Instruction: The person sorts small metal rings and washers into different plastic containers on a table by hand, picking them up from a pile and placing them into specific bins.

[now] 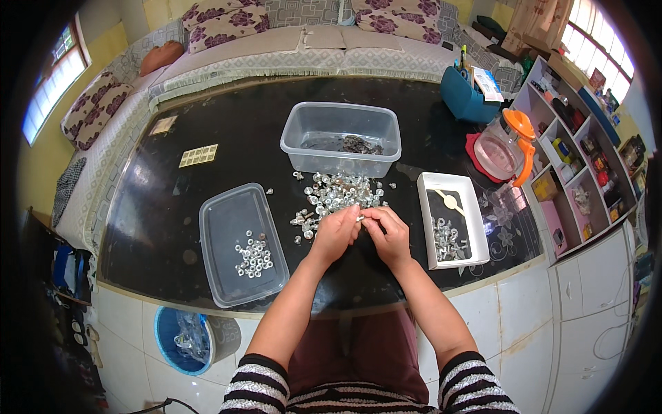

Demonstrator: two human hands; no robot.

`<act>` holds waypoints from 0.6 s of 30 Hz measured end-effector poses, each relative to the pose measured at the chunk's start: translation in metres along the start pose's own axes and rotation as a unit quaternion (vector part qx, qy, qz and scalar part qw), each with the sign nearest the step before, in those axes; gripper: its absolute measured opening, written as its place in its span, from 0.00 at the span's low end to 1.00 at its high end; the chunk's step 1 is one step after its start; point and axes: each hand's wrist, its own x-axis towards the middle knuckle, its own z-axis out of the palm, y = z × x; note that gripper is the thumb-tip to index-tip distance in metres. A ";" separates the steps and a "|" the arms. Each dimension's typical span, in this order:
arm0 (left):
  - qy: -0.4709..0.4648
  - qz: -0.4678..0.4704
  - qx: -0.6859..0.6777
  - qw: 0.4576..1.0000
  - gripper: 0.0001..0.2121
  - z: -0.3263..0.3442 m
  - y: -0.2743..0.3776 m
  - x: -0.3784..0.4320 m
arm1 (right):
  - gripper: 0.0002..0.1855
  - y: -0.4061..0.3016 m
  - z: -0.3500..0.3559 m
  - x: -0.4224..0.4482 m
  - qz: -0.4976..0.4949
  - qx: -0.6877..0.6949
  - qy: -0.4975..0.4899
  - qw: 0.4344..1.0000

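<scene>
My left hand and my right hand meet just in front of a heap of metal bolts and nuts. Between their fingertips is a small metal bolt; whether a nut sits on it is too small to tell. Behind the heap stands a clear plastic box with dark small pieces inside. To the left, a clear plastic lid carries many loose nuts. On the right, a white shallow box holds bolts and a cream plastic piece.
A glass jug with an orange lid stands on a red mat at the right of the black table, near a teal holder. Shelves flank the right side. A blue-rimmed bin stands below the front edge.
</scene>
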 end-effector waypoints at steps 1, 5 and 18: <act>0.000 -0.001 0.000 1.000 0.13 0.002 0.002 0.000 | 0.06 -0.001 0.000 0.001 0.006 0.002 0.003 1.000; 0.025 0.026 -0.012 0.999 0.16 0.002 0.001 0.001 | 0.07 -0.002 -0.001 0.000 0.026 0.012 0.005 1.000; 0.003 0.024 0.008 1.000 0.13 0.000 0.002 -0.001 | 0.06 -0.002 0.000 0.000 0.009 0.006 0.002 1.000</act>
